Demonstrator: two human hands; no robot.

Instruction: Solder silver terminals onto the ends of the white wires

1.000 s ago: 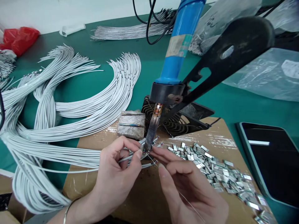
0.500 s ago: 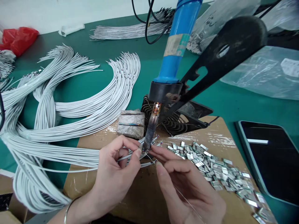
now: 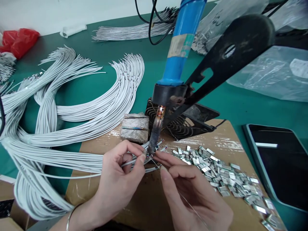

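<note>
A blue-handled soldering iron (image 3: 176,48) points downward in a black holder, its dark tip just between my hands. My left hand (image 3: 122,171) pinches a white cable (image 3: 127,163) close to the tip; the small part at the cable's end is mostly hidden by the fingers and iron. My right hand (image 3: 192,187) is closed on a thin strand of solder wire (image 3: 155,162), whose end reaches the tip. The wire's tail runs across the right palm toward the lower edge. Other white cable ends lie just behind and below my left fingertips.
Bundled white cables (image 3: 96,134) spread over the left. A wrapped block (image 3: 134,128) and a black fan (image 3: 187,123) stand behind the hands. Small metal connectors (image 3: 223,176) are heaped on the cardboard (image 3: 216,128) at right, near a phone (image 3: 279,163). The black bracket (image 3: 240,41) slants overhead.
Hands and iron stay almost in place. The solder wire between my right fingertips and the tip now looks straighter. The camera view has shifted very slightly.
</note>
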